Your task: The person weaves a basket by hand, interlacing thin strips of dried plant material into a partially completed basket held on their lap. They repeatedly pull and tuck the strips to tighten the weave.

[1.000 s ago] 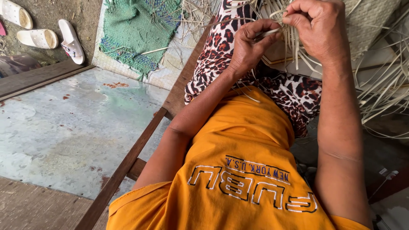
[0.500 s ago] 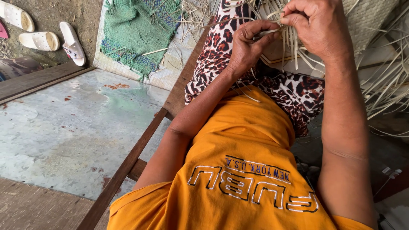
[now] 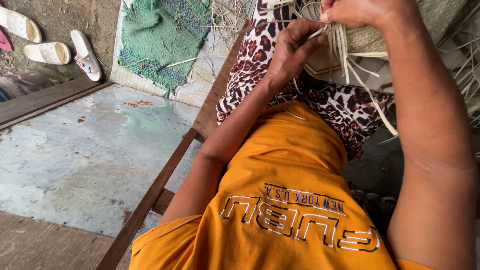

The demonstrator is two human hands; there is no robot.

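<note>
Across the lap, over leopard-print trousers, rests one partly woven straw mat with many loose pale strips hanging from its edge. Left hand: fingers curled, pinching a strip at the weave. Right hand: closed over the bunched strips at the top edge, just beside the left. Orange shirt fills the foreground. On the ground at upper left lie three white sandals and one green knitted mat; a wooden frame rail runs diagonally beside the concrete floor.
</note>
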